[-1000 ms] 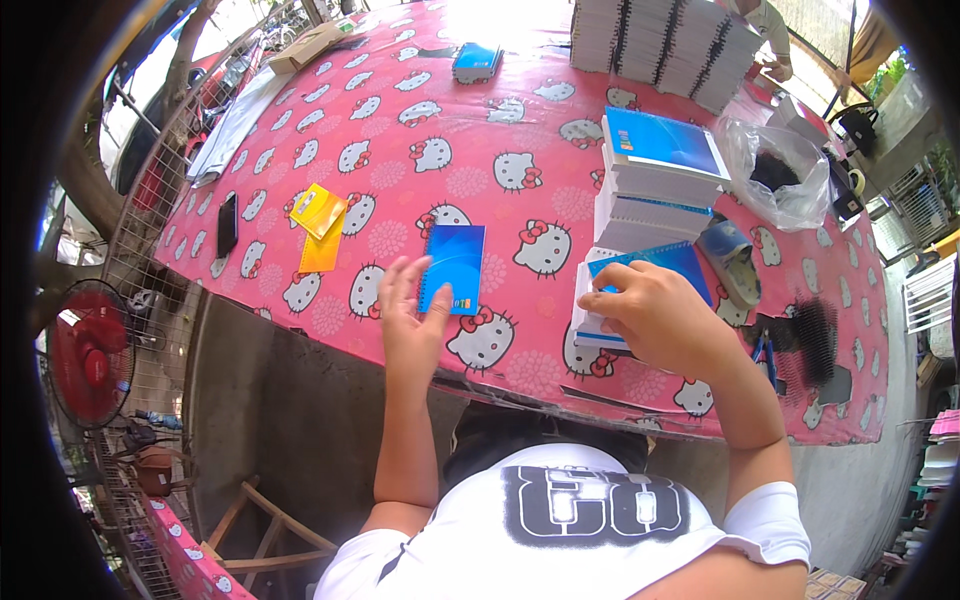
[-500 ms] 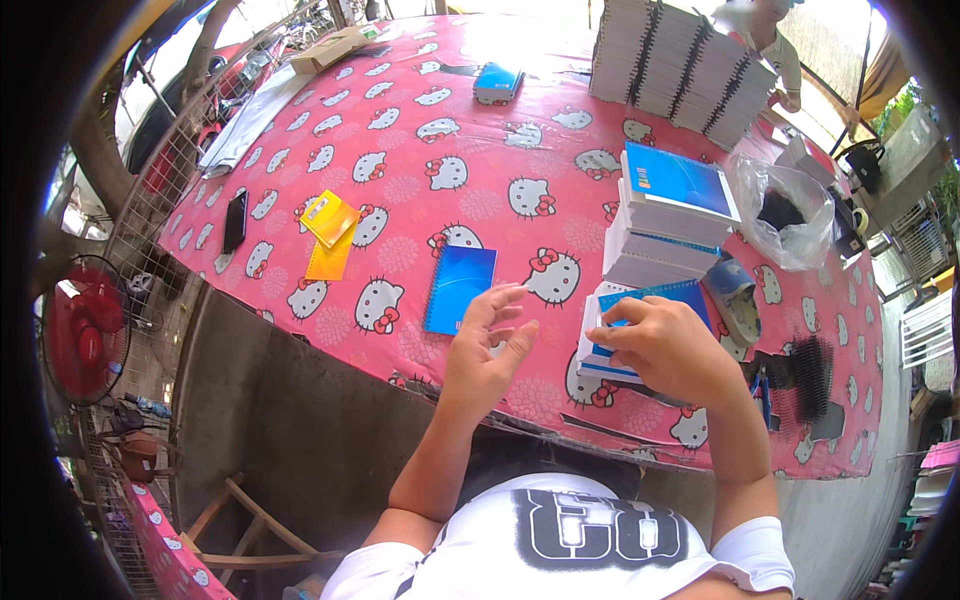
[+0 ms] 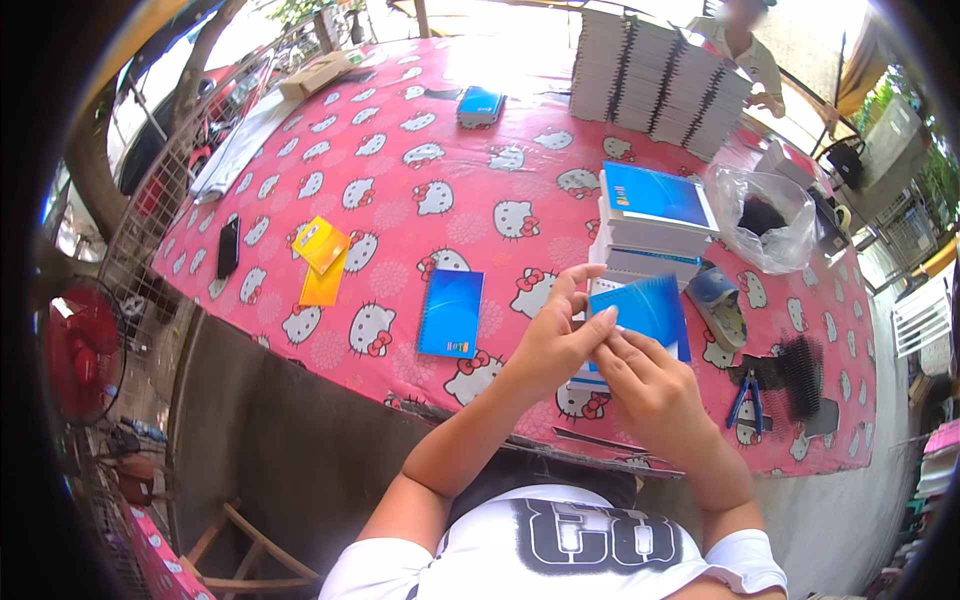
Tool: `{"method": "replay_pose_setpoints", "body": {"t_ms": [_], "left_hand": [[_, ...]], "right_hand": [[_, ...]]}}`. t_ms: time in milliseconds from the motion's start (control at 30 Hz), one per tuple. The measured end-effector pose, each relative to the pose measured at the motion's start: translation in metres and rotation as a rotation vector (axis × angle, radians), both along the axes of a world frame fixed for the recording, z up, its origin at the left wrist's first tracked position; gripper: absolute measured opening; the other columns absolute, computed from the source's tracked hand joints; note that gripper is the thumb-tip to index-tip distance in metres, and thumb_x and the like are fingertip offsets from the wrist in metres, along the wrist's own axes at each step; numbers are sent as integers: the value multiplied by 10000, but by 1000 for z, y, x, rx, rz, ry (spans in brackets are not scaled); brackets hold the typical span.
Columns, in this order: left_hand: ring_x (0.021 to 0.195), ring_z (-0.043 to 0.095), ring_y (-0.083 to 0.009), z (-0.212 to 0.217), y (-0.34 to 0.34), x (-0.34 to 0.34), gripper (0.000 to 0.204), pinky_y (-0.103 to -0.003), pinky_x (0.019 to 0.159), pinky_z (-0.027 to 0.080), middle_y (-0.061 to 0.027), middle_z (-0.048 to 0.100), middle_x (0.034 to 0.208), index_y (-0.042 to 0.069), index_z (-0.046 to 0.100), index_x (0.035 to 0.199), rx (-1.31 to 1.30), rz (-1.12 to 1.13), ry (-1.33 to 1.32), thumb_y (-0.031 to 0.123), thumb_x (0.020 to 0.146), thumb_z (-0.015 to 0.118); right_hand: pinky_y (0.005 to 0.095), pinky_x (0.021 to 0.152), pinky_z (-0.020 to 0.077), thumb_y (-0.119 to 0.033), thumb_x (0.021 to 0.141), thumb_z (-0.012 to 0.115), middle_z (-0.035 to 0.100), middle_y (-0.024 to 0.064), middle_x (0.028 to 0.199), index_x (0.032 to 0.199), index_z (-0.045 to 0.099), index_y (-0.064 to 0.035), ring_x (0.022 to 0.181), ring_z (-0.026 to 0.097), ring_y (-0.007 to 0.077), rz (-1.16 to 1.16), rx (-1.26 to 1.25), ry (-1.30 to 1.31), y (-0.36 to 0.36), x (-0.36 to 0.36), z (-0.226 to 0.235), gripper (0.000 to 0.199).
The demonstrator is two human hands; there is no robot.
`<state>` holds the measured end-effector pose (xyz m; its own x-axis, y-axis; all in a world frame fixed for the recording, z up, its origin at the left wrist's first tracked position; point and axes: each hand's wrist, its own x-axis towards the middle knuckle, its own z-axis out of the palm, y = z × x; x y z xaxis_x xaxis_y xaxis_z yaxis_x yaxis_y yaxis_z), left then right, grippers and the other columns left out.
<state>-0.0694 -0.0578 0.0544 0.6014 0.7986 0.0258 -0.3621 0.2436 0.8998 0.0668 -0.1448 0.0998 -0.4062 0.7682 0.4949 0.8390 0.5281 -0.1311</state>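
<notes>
Notebook [image 3: 645, 308] lies far-right of my left hand [image 3: 560, 335], grip unclear, its blue near-left corner pinched by my right hand [image 3: 652, 395].

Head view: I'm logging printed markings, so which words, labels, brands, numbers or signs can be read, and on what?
Locations only; I don't copy printed text.
Shirt: large dark digits, legible.
Lone blue notebook: small lettering near its lower edge, hard to read.
Upper yellow notebook: print too small.
Tall stack's top cover: lettering too small.
Cover by the right hand: none discernible.
</notes>
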Motion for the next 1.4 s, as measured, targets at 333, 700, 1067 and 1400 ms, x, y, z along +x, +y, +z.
{"method": "replay_pose_setpoints", "body": {"t_ms": [333, 700, 1067, 1400], "left_hand": [[1101, 519, -196, -9, -5, 7, 473, -315, 914, 443, -127, 504, 1167, 57, 382, 1314, 937, 271, 235, -116, 893, 513], [1123, 502, -249, -11, 0, 9, 577, -325, 906, 445, -132, 458, 1270, 116, 463, 1353, 908, 275, 461, 45, 831, 695], [862, 570, -187, 26, -19, 52, 98, -448, 977, 302, 15, 668, 849, 116, 727, 861, 1111, 501, 597, 192, 799, 737], [815, 564, -166, 24, -14, 54, 81, -378, 940, 305, 19, 677, 820, 131, 731, 841, 1104, 485, 553, 201, 799, 739]], "right_hand": [[300, 875, 453, 122, 724, 685, 531, 82, 1079, 1088, 456, -49, 1023, 539, 144, -89, -355, 1098, -6, 91, -36, 463], [275, 790, 448, 91, 818, 611, 520, 53, 925, 1029, 424, -64, 905, 521, 111, -166, -335, 1234, 6, 56, -50, 322], [404, 781, 483, -37, 745, 698, 624, 170, 919, 915, 625, -17, 909, 611, 345, -556, -85, 620, -29, 135, -52, 186], [411, 758, 519, -131, 709, 753, 677, 163, 888, 976, 678, -43, 858, 661, 339, -1225, -324, 262, -100, 266, -120, 291]]}}
